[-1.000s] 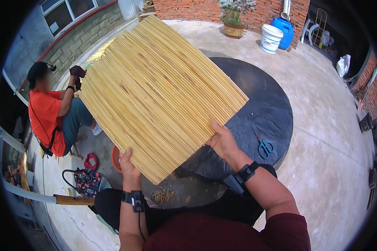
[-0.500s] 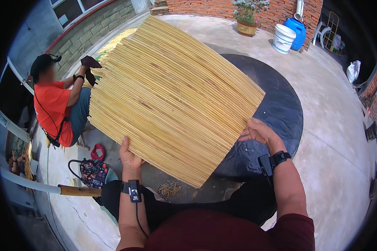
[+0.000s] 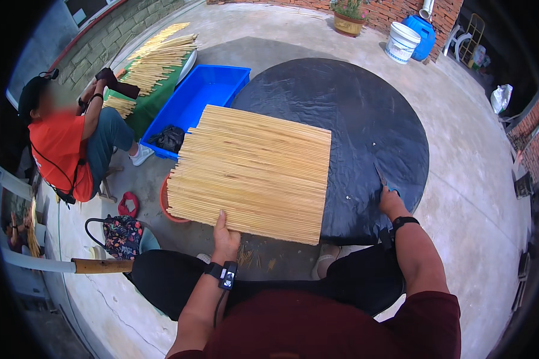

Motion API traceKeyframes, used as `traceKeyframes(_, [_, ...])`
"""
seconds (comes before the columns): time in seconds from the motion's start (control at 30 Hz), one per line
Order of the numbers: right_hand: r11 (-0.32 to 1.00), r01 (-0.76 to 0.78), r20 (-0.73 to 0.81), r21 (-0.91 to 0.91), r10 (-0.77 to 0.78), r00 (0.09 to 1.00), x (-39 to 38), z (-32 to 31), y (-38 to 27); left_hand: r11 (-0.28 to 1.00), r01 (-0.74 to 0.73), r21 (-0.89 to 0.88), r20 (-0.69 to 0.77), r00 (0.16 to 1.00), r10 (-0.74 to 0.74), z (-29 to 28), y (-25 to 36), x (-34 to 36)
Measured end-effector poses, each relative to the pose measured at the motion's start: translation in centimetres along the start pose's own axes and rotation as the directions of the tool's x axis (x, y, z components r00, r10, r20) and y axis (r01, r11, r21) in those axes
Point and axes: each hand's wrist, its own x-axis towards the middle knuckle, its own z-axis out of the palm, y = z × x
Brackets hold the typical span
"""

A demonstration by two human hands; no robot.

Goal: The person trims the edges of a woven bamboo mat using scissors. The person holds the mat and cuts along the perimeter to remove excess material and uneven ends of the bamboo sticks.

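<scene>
A mat of straw stalks (image 3: 251, 173) laid side by side spreads in front of me, its right part over the round black-covered table (image 3: 365, 113). Its left edge is ragged, while the right edge runs straight. My left hand (image 3: 224, 242) grips the mat's near edge, thumb on top and fingers hidden below. To the right, my right hand (image 3: 394, 206) is closed around a pair of scissors (image 3: 381, 175) at the tabletop, the blades pointing away from me. The scissors are apart from the mat.
A person in an orange shirt (image 3: 63, 143) sits at the left, holding something dark. Beyond the mat lie a blue tray (image 3: 215, 75) and straw bundles (image 3: 161, 57) on green cloth. A red basin (image 3: 164, 200) and a flowered bag (image 3: 123, 236) stand left. Buckets (image 3: 402, 42) stand far right.
The mat has come down from its raised, tilted position and turned level, uncovering the blue tray and more table. My right hand has let go of its edge and now holds scissors.
</scene>
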Motion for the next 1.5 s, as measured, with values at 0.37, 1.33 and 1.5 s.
traceKeyframes(0.37, [0.99,-0.023,-0.098,0.142,0.037,0.994,5.9,6.0,4.2,0.265,0.351,0.898,-0.074,0.715,-0.695,4.3,-6.0,-4.2])
traceKeyframes(1.33, [0.821,0.022,-0.084,0.571,0.031,0.996,6.1,-0.5,1.8,0.788,0.369,0.493,-0.121,0.926,-0.358,-6.2,3.0,-0.5])
traceKeyframes(1.5, [0.326,0.22,-0.208,0.92,-0.07,0.976,0.1,-5.8,-3.8,0.821,0.39,0.417,-0.051,0.912,-0.407,-1.2,3.3,-1.2])
